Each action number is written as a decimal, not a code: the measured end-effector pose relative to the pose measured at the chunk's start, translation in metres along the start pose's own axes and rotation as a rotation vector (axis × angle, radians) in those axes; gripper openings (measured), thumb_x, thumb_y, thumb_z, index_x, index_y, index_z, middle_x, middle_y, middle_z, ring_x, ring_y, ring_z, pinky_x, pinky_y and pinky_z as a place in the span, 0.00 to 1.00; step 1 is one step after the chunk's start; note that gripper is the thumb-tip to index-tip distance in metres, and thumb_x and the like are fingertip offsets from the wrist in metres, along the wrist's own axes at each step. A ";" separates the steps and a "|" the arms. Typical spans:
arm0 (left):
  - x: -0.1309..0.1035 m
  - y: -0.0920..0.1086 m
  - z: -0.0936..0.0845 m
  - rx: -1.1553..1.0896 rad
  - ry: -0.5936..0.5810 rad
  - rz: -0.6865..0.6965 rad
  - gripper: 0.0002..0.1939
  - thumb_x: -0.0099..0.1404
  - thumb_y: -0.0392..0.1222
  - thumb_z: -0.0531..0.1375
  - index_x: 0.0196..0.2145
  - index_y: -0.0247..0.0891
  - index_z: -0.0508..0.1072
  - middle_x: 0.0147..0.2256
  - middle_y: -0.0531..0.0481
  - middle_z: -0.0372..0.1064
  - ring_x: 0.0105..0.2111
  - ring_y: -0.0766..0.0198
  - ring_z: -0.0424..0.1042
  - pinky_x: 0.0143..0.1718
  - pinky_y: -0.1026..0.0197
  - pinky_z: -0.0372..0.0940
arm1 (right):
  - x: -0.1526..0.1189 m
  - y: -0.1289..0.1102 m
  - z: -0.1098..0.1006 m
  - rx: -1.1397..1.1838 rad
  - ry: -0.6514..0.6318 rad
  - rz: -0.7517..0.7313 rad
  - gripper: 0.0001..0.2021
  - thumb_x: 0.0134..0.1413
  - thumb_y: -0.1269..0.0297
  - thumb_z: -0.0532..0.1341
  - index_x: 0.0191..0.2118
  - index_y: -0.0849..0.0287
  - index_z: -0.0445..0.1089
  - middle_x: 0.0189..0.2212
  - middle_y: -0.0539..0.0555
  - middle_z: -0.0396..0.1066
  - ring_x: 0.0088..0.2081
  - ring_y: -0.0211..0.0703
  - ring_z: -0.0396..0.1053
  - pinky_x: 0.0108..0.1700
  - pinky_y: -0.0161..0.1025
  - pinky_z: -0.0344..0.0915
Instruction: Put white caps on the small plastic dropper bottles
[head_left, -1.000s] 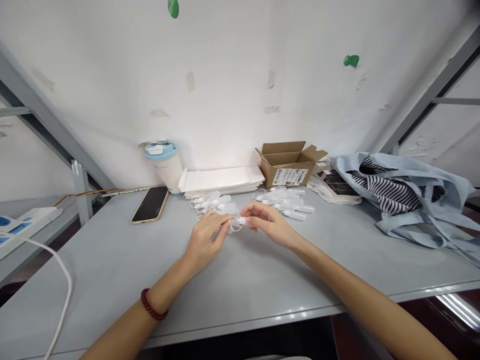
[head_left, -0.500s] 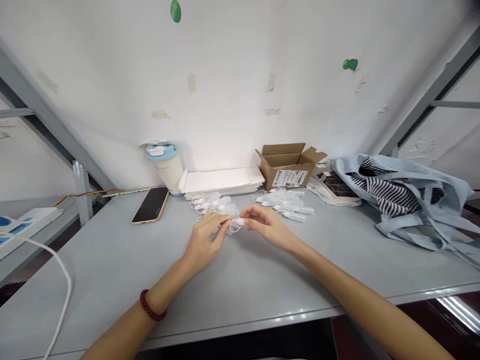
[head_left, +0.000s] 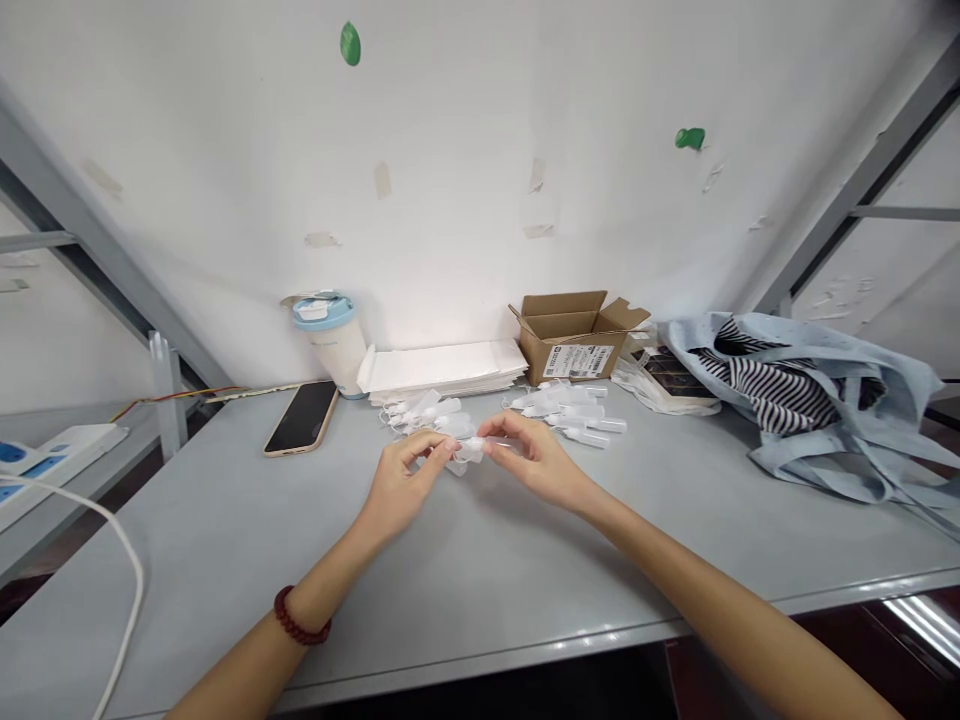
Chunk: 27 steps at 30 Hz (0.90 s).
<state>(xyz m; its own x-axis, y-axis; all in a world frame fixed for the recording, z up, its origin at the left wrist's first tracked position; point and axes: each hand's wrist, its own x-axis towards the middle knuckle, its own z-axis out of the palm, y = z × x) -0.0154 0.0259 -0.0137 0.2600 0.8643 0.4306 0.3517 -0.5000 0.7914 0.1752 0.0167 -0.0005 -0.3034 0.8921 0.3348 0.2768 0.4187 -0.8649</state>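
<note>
Between my two hands is a small clear plastic bottle with a white cap (head_left: 472, 447). The fingers of my right hand (head_left: 536, 460) are closed on the bottle near its cap. My left hand (head_left: 405, 482) has thumb and index finger pinched at the cap's left side; what they grip is too small to make out. Behind my left hand lies a pile of translucent bottles with white strings (head_left: 427, 408). A second group of similar bottles (head_left: 574, 410) lies beyond my right hand, in front of the cardboard box.
On the grey table (head_left: 450, 580) stand a lidded cup (head_left: 337, 350), a phone (head_left: 302, 418), a stack of white paper or envelopes (head_left: 446, 368) and an open cardboard box (head_left: 574, 340). A light blue bag (head_left: 847, 400) lies right; a white cable (head_left: 131, 580) runs left.
My left fingers have drawn slightly down and left, and the bottle's cap lies more plainly between my hands. The whole view has shifted slightly.
</note>
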 end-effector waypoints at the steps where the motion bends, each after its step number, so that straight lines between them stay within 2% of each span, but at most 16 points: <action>1: 0.000 0.000 0.000 -0.017 0.009 -0.009 0.11 0.63 0.45 0.56 0.29 0.38 0.74 0.28 0.51 0.72 0.30 0.64 0.69 0.33 0.63 0.64 | 0.000 0.000 0.000 0.001 -0.004 -0.003 0.05 0.55 0.65 0.57 0.37 0.58 0.67 0.35 0.52 0.69 0.39 0.41 0.66 0.40 0.38 0.62; 4: 0.002 0.001 -0.001 -0.045 0.014 -0.025 0.10 0.62 0.46 0.57 0.30 0.38 0.75 0.29 0.50 0.73 0.30 0.64 0.69 0.32 0.63 0.64 | -0.001 0.001 -0.001 -0.008 -0.012 -0.006 0.05 0.54 0.66 0.57 0.37 0.58 0.67 0.36 0.53 0.69 0.40 0.42 0.66 0.40 0.38 0.62; 11: 0.002 0.000 -0.001 -0.052 -0.056 -0.071 0.10 0.61 0.45 0.57 0.30 0.37 0.75 0.29 0.50 0.73 0.30 0.63 0.70 0.33 0.63 0.64 | 0.000 0.004 0.000 -0.005 -0.024 -0.005 0.04 0.55 0.67 0.56 0.37 0.58 0.67 0.35 0.52 0.70 0.39 0.41 0.67 0.39 0.38 0.62; 27: 0.000 -0.007 0.003 -0.016 -0.095 -0.081 0.08 0.62 0.41 0.57 0.32 0.39 0.75 0.31 0.52 0.73 0.32 0.64 0.69 0.35 0.64 0.62 | -0.001 0.007 0.005 -0.065 -0.035 -0.023 0.05 0.56 0.68 0.56 0.37 0.60 0.66 0.36 0.53 0.71 0.39 0.41 0.68 0.39 0.37 0.63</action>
<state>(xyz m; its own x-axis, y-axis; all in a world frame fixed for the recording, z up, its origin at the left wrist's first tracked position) -0.0158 0.0291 -0.0208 0.3158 0.8926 0.3219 0.3609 -0.4268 0.8292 0.1733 0.0180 -0.0084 -0.3416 0.8763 0.3398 0.3282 0.4500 -0.8305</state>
